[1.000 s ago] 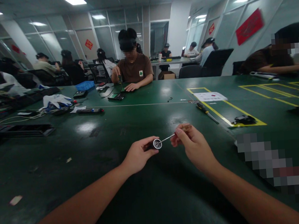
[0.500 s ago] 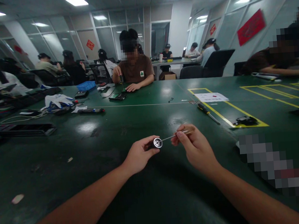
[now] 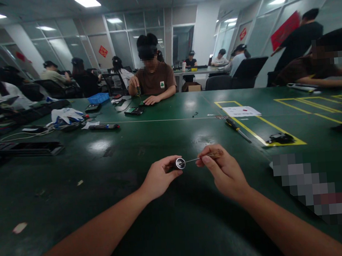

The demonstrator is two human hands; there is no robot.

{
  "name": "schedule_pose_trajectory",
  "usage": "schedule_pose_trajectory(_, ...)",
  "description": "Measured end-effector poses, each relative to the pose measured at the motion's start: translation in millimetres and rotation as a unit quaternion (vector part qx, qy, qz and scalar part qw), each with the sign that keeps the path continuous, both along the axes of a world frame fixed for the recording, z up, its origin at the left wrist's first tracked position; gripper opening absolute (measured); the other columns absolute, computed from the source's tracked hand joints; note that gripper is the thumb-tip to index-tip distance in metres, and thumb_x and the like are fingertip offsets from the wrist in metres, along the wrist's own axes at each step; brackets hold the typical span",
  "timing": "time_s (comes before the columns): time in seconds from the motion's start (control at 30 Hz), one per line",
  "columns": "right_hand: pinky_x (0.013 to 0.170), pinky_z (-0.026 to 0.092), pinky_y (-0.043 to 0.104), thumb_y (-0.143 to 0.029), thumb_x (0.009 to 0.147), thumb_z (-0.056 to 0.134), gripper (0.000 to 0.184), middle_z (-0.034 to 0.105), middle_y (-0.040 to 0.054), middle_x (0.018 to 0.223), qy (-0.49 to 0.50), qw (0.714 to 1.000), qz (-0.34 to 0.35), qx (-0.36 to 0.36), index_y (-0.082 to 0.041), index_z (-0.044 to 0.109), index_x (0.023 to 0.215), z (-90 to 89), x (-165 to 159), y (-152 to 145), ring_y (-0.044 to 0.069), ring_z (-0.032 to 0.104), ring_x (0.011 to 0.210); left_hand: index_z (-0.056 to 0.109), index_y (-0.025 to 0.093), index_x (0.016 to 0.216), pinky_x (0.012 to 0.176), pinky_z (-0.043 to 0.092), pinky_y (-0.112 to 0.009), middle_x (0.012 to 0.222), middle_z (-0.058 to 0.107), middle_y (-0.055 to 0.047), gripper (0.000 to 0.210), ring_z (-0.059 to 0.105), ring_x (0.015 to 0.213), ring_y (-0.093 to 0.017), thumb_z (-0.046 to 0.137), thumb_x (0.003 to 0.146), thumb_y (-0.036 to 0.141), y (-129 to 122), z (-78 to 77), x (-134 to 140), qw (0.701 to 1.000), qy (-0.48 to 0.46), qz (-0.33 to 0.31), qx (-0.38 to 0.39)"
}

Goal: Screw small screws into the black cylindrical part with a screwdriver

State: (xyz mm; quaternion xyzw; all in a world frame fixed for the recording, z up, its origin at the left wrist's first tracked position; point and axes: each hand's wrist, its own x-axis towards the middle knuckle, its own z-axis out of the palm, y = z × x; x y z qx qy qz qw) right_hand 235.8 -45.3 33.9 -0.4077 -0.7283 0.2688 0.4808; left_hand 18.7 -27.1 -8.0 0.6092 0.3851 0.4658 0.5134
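My left hand (image 3: 158,178) is closed around a small dark cylinder (image 3: 180,163) with a silver rim, its round end facing right and toward me. Most of the cylinder's body is hidden by my fingers. In my right hand (image 3: 223,173) is a small screwdriver (image 3: 216,154) with a brownish see-through handle, pinched between thumb and fingers. Its thin shaft points left, and the tip reaches the inside of the rimmed end. Whether the tip touches a screw there is too small to tell. Both hands are above the green table (image 3: 131,225).
A yellow-and-black screwdriver (image 3: 238,129) lies beyond my right hand, beside a white paper sheet (image 3: 242,111) and a black part (image 3: 280,138) within yellow tape. Farther left are a dark pen-like tool (image 3: 104,127), gloves (image 3: 66,115) and a blue bin (image 3: 98,98). A co-worker (image 3: 154,78) sits opposite.
My right hand has shifted slightly and turned the screwdriver, so more of its handle shows. My left hand holds the cylinder almost still. A standing person has come into view at the far right.
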Motion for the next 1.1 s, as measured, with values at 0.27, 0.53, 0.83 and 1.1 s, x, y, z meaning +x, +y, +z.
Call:
schedule_pose_trajectory(0.27,0.072,0.054,0.032,-0.038,0.101,0.051,0.017,0.071,0.0042,0.085,-0.034,0.999,0.002,0.022,-0.023,0.058,0.103,2.4,0,-2,0.02,0.071,0.079,0.069,0.022,0.124,0.113,0.043,-0.049,0.124,0.072,-0.009,0.049,0.066,0.117,-0.026,0.077,0.076,0.012,1,-3.5,-1,1.0,0.016,0.009,0.008)
schedule_pose_trajectory(0.53,0.068,0.053,0.031,-0.034,0.1,0.052,0.012,0.072,0.003,0.083,-0.07,0.997,-0.028,0.034,-0.023,0.058,0.1,6.7,-4,-5,0.02,0.073,0.076,0.07,0.026,0.124,0.115,0.042,-0.047,0.127,0.07,-0.007,0.049,0.064,0.121,-0.026,0.077,0.077,0.015,2,-8.7,-4,0.999,0.033,0.009,0.033)
schedule_pose_trajectory(0.83,0.07,0.056,0.034,-0.033,0.096,0.057,0.015,0.076,0.0035,0.082,-0.026,1.0,-0.007,-0.006,-0.023,0.066,0.1,6.2,-10,-6,0.021,0.074,0.076,0.07,0.023,0.123,0.115,0.041,-0.045,0.126,0.071,-0.006,0.048,0.064,0.121,-0.025,0.075,0.077,0.011,3,-6.6,-5,0.998,0.035,0.02,0.037)
schedule_pose_trajectory(1.1,0.07,0.057,0.032,-0.04,0.09,0.067,0.022,0.073,0.0026,0.076,0.209,0.966,0.043,-0.145,-0.019,0.066,0.097,-1.4,-13,8,0.017,0.07,0.07,0.071,0.022,0.121,0.112,0.044,-0.042,0.122,0.072,-0.005,0.045,0.065,0.117,-0.024,0.074,0.077,0.01,3,-3.2,-5,0.995,0.062,0.038,0.064)
